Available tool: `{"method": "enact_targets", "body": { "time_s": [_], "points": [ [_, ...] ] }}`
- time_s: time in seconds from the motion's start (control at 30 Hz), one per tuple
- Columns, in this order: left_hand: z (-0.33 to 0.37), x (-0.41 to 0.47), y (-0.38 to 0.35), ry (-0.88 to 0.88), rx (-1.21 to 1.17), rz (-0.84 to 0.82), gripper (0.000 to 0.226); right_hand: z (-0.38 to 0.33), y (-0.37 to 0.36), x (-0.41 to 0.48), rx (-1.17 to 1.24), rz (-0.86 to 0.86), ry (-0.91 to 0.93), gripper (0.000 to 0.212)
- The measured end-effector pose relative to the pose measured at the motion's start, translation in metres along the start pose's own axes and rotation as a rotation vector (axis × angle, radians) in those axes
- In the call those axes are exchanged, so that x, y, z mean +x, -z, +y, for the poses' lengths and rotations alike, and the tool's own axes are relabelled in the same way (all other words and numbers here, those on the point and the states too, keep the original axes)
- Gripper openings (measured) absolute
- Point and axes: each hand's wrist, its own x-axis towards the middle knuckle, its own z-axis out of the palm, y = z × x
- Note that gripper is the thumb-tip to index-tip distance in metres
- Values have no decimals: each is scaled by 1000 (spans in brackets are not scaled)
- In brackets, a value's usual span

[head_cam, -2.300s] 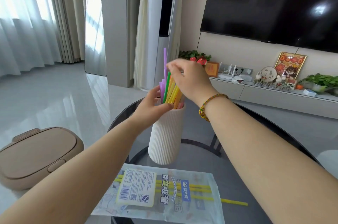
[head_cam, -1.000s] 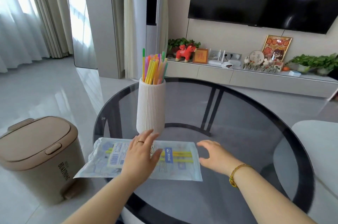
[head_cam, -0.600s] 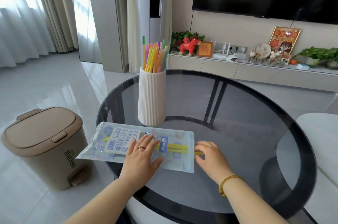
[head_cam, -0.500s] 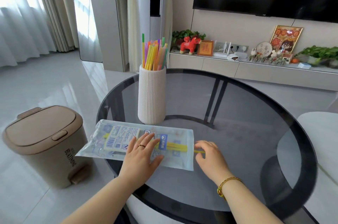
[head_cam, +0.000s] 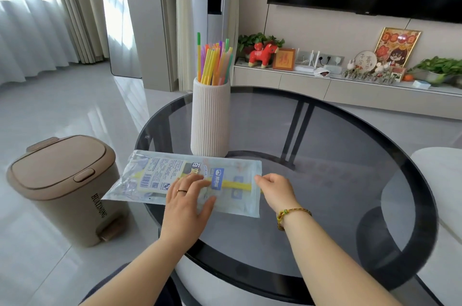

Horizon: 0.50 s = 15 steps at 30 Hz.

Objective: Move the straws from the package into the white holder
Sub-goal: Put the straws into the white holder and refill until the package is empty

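Straws (head_cam: 237,184), the yellow ones left to move, lie flat inside the package (head_cam: 150,178), running from 9 to 3 o'clock, their ends at its mouth on the 3 o'clock side. The package lies on the glass table (head_cam: 325,168) at about 9 o'clock, its closed end hanging over the rim. The left hand (head_cam: 185,203) lies on it with fingers straight and spread, pressing the film down. The right hand (head_cam: 273,189) sits at the mouth with fingers curled, and it seems to pinch the straw ends there, though the fingertips hide the contact. I judge the step to be drawing out the next lot: the package is pinned and the pull is about to start. The next move calls for a straight pull toward 3 o'clock while the left hand holds the film, then turning the straws upright and carrying them to 12 o'clock of the package, where the holder (head_cam: 210,126) stands just behind it, upright, at about 10 o'clock on the table. The holder already has a full-looking bunch (head_cam: 212,63) of green, yellow, orange, pink and purple straws leaning against its rim, so the newcomers will need a gap. Only a few yellow straws show in the package, so the task looks nearly done. On the floor at 9 o'clock, off the table, stands a tan bin (head_cam: 62,185) with its lid shut.
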Motion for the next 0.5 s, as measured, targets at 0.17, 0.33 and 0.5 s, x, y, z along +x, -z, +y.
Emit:
{"method": "enact_targets", "body": {
  "time_s": [0.17,0.33,0.5],
  "points": [
    [14,-11,3,382,-370,18,42,2,10,2,138,-44,-22,17],
    [29,-1,5,854,-842,-86,27,7,16,2,270,-33,-22,21],
    [28,10,10,812,-1095,-41,23,10,12,-4,363,-81,22,22]
  ]
}}
